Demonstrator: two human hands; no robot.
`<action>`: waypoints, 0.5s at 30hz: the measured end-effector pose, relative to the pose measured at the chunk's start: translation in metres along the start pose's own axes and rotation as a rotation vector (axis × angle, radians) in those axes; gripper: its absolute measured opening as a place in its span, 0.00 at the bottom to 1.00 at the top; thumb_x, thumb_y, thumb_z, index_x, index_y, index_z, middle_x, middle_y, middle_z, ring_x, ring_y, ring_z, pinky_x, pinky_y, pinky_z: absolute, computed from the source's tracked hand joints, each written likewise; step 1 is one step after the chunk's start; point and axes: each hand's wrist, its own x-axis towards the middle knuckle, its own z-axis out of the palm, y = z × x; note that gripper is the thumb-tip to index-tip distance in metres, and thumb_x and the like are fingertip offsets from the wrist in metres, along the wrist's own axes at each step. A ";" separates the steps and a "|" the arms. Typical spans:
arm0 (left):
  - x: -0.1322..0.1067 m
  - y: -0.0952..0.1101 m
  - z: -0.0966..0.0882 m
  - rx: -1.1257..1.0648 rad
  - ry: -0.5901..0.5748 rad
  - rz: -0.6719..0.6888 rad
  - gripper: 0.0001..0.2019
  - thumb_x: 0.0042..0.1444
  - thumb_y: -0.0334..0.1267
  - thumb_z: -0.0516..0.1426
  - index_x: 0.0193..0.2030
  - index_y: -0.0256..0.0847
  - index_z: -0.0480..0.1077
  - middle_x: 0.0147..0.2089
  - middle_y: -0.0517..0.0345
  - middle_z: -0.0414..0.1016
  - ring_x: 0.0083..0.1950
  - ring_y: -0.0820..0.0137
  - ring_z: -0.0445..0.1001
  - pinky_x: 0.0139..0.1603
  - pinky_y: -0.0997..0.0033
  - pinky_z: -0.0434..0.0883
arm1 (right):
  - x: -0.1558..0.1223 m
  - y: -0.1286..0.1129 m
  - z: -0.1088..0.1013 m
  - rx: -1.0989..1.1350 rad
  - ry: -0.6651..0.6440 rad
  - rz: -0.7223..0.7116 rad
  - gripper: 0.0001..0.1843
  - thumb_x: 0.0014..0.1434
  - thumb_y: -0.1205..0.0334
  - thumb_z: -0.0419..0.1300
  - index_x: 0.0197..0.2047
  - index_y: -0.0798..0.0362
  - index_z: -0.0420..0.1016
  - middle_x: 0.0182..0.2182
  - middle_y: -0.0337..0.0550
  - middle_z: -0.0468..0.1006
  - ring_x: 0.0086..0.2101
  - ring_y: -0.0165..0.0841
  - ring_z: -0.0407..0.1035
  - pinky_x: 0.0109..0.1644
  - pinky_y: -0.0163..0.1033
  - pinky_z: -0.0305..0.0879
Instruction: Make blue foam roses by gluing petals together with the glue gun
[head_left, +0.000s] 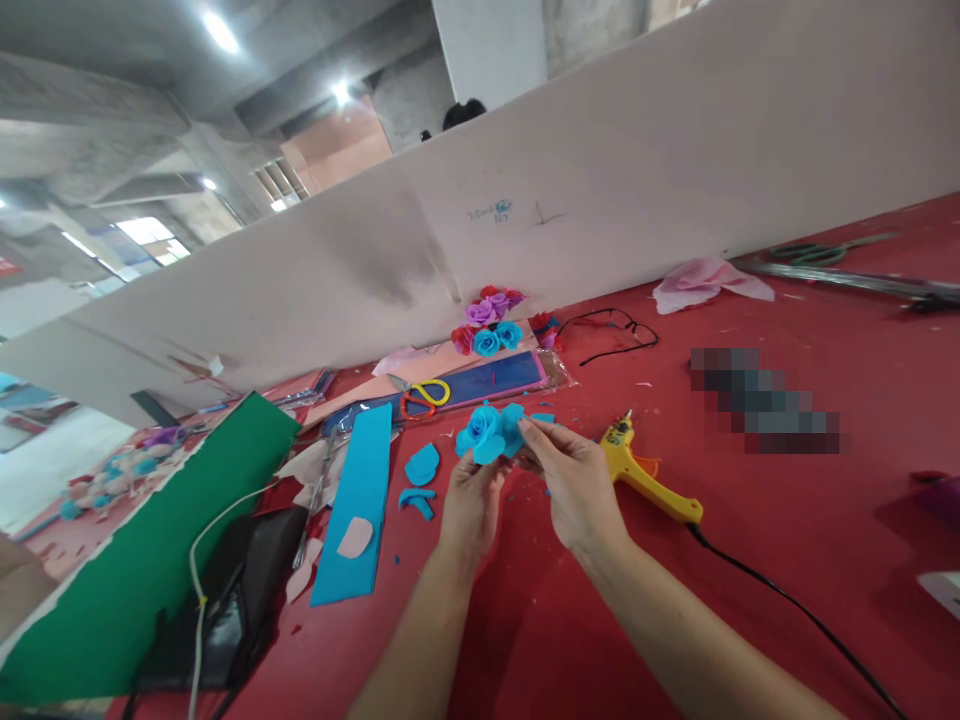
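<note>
Blue flower (484, 432): located above the red table (810, 550), between both hands. The left hand (472, 505) grips it from below, at the base; the right hand (577, 485) pinches a blue petal (512, 424) at the flower's right side — whether the two are joined cannot be told, as the fingers hide the contact. Judged by appearance, the flower is light, soft and easily creased. Hold at the base — avoid pressing the outer petals. A yellow glue gun (651, 480) lies to the right.

The head view looks forward and down, tilted, from close above the red table (810, 520).
</note>
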 end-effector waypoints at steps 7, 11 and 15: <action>0.001 -0.007 -0.006 0.065 0.059 0.018 0.03 0.50 0.39 0.59 0.31 0.45 0.72 0.37 0.57 0.76 0.43 0.66 0.72 0.43 0.66 0.67 | -0.002 0.002 0.001 0.021 -0.024 -0.006 0.12 0.47 0.55 0.65 0.35 0.50 0.81 0.28 0.39 0.80 0.27 0.30 0.70 0.37 0.40 0.69; 0.001 -0.008 -0.006 0.072 0.059 0.033 0.03 0.49 0.37 0.60 0.32 0.45 0.74 0.37 0.59 0.77 0.42 0.67 0.72 0.46 0.66 0.66 | -0.002 0.003 0.001 0.022 -0.038 -0.018 0.12 0.49 0.56 0.65 0.36 0.50 0.81 0.29 0.39 0.80 0.28 0.31 0.71 0.38 0.40 0.69; -0.001 -0.004 -0.003 0.056 0.034 0.051 0.08 0.51 0.38 0.59 0.38 0.42 0.75 0.42 0.55 0.77 0.47 0.65 0.71 0.48 0.66 0.66 | -0.005 0.003 0.003 0.035 -0.030 -0.026 0.12 0.49 0.56 0.65 0.36 0.50 0.81 0.30 0.39 0.81 0.31 0.32 0.72 0.39 0.40 0.70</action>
